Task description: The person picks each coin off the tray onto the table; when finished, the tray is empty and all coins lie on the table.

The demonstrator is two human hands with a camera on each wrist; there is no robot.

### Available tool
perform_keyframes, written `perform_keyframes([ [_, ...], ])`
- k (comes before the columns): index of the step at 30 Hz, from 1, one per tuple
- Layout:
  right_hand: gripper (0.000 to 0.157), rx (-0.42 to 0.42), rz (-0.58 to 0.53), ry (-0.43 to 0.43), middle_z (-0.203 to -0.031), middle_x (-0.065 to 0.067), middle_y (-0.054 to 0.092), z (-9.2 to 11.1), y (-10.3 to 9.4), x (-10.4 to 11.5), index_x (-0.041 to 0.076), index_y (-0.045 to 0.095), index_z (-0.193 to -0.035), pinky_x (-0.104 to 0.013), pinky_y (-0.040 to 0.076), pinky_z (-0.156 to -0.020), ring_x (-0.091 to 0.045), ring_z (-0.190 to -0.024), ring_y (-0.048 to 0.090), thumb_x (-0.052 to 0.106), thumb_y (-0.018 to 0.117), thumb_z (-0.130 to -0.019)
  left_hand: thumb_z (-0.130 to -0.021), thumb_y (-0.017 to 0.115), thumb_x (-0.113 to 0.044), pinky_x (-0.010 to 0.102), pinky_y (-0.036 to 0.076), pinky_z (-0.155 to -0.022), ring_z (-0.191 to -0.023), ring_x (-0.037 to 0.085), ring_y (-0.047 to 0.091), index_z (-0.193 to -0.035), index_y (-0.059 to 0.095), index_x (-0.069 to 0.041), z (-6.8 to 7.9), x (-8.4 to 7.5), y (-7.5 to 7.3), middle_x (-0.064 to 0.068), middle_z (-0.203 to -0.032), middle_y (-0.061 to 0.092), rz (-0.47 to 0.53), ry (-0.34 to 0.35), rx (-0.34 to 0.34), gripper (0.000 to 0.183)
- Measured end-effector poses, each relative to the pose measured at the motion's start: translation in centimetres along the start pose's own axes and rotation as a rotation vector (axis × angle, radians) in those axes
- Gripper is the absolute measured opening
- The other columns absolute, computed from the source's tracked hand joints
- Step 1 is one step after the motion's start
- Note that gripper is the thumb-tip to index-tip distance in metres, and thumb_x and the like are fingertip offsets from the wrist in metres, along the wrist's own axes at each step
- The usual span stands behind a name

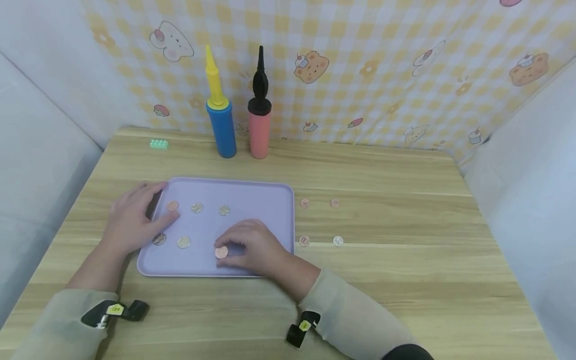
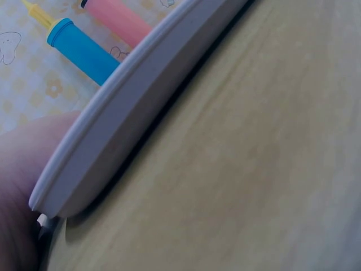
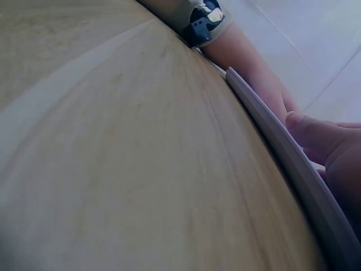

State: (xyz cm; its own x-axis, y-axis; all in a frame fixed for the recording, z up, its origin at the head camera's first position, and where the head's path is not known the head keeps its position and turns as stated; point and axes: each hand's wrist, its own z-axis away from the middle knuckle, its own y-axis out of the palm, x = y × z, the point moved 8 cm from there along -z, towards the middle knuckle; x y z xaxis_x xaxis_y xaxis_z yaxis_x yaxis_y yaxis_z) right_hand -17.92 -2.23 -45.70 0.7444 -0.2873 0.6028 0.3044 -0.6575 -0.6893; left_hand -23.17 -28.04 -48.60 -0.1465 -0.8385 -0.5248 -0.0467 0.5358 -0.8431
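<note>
In the head view my right hand (image 1: pixel 254 247) pinches a copper-coloured coin (image 1: pixel 221 252) between thumb and fingers, over the lower middle of the lilac tray (image 1: pixel 265 200). My left hand (image 1: pixel 132 217) rests at the tray's left side, thumb reaching over the rim and fingers spread toward the upper left corner. Near that thumb lie a copper coin (image 1: pixel 173 206) and a silver coin (image 1: pixel 159 239). More silver coins are in the tray: one upper left (image 1: pixel 197 207), one upper middle (image 1: pixel 224 210), one lower left (image 1: pixel 183 242).
Right of the tray on the wooden table (image 1: pixel 396 295) lie copper coins (image 1: pixel 305 203) and a silver coin (image 1: pixel 338 241). Behind it stand a blue pump (image 1: pixel 223 131) with yellow top and a pink pump (image 1: pixel 259 135) with black top. A mint toy brick (image 1: pixel 159 144) lies back left.
</note>
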Motion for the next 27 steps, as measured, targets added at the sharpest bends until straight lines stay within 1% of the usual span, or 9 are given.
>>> perform_keyframes([
  [3,0.032,0.017,0.024,-0.023,-0.108,0.005,0.08,0.3,-0.3,0.5,0.014,0.082,-0.107,-0.018,0.045,-0.105,-0.006,-0.106,0.071,0.024,0.097,-0.081,-0.093,0.079,-0.045,0.085,0.012,-0.113,-0.152,0.058,0.026,-0.159,0.046,-0.008,-0.1,0.0,0.0,0.033,-0.157,0.047,-0.005,0.002,0.0,0.083],
  [6,0.03,0.019,0.088,-0.059,-0.113,0.004,0.08,0.9,-0.7,1.0,0.013,0.082,-0.11,-0.019,0.044,-0.108,-0.009,-0.112,0.07,0.026,0.093,-0.086,-0.092,0.081,-0.045,0.085,0.012,-0.113,-0.152,0.058,0.026,-0.159,0.047,-0.008,-0.1,-0.1,0.1,0.032,-0.157,0.047,-0.004,0.002,0.003,0.084],
  [8,0.028,0.001,0.14,-0.095,-0.115,0.004,0.079,1.4,-1.2,1.3,0.012,0.081,-0.112,-0.02,0.044,-0.11,-0.01,-0.114,0.07,0.025,0.09,-0.089,-0.092,0.081,-0.046,0.085,0.012,-0.113,-0.152,0.058,0.026,-0.159,0.047,-0.008,-0.1,-0.2,0.1,0.032,-0.157,0.047,-0.003,0.002,0.006,0.085],
  [10,0.026,-0.035,0.176,-0.133,-0.115,0.004,0.079,2.1,-1.9,1.4,0.012,0.081,-0.112,-0.022,0.044,-0.111,-0.01,-0.115,0.07,0.025,0.089,-0.09,-0.091,0.081,-0.045,0.085,0.012,-0.113,-0.152,0.058,0.026,-0.159,0.047,-0.008,-0.1,-0.3,0.2,0.032,-0.157,0.047,0.001,0.002,0.007,0.085],
  [12,0.025,-0.089,0.184,-0.16,-0.114,0.004,0.079,2.8,-2.8,1.4,0.011,0.081,-0.111,-0.024,0.047,-0.11,-0.01,-0.113,0.071,0.022,0.089,-0.09,-0.091,0.081,-0.045,0.085,0.012,-0.113,-0.152,0.058,0.026,-0.159,0.047,-0.008,-0.1,-0.3,0.2,0.033,-0.157,0.046,0.002,0.001,0.008,0.085],
  [16,0.028,-0.199,0.148,-0.181,-0.113,0.0,0.08,4.1,-4.6,0.9,0.008,0.081,-0.108,-0.029,0.051,-0.106,-0.014,-0.112,0.073,0.018,0.093,-0.085,-0.091,0.081,-0.044,0.085,0.012,-0.112,-0.152,0.059,0.026,-0.159,0.047,-0.008,-0.1,-0.3,0.3,0.033,-0.158,0.046,0.0,0.003,0.004,0.085],
  [21,0.033,-0.295,0.14,-0.147,-0.117,-0.009,0.08,5.6,-6.5,-0.6,0.006,0.08,-0.105,-0.035,0.054,-0.106,-0.023,-0.115,0.074,0.014,0.097,-0.078,-0.091,0.081,-0.043,0.086,0.012,-0.112,-0.152,0.059,0.026,-0.159,0.047,-0.007,-0.2,-0.3,0.2,0.033,-0.157,0.046,0.005,0.006,-0.002,0.084],
  [24,0.034,-0.316,0.12,-0.089,-0.12,-0.012,0.079,6.4,-7.3,-1.8,0.005,0.08,-0.105,-0.037,0.054,-0.107,-0.026,-0.117,0.074,0.011,0.097,-0.076,-0.091,0.081,-0.043,0.085,0.012,-0.113,-0.152,0.059,0.027,-0.158,0.047,-0.007,-0.1,-0.2,0.1,0.033,-0.157,0.047,0.006,0.007,-0.008,0.084],
  [27,0.033,-0.315,0.099,-0.016,-0.121,-0.012,0.078,7.0,-7.9,-3.0,0.005,0.08,-0.106,-0.038,0.052,-0.11,-0.027,-0.119,0.073,0.011,0.096,-0.078,-0.091,0.081,-0.043,0.085,0.012,-0.113,-0.152,0.059,0.027,-0.158,0.047,-0.007,0.0,-0.1,0.0,0.032,-0.156,0.048,0.003,0.008,-0.013,0.084],
])
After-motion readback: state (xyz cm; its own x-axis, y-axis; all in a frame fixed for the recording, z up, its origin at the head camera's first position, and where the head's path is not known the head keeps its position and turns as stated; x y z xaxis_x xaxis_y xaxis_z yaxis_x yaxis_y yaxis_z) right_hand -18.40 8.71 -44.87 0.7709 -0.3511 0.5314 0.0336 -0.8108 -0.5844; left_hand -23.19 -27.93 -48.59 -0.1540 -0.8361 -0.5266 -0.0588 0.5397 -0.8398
